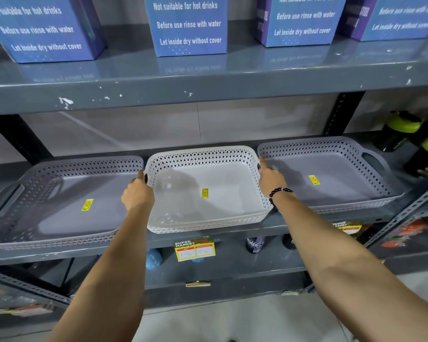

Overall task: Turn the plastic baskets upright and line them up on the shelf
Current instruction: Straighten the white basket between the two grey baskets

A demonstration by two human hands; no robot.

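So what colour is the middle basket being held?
White middle basket, diamond-perforated walls; clearest in the head view.

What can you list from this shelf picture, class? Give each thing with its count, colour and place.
Grey baskets: two, grey, upright at either end of the middle shelf.
White basket: one, white, upright between them.
Yellow stickers: three, one inside each basket.
Blue boxes: four, blue, top shelf.
Bottles: green-capped, count unclear, right.
Price tag: one, yellow, shelf edge.
Bead bracelet: one, dark, right wrist.
Left hand: on white basket's left rim.
Right hand: on its right rim.
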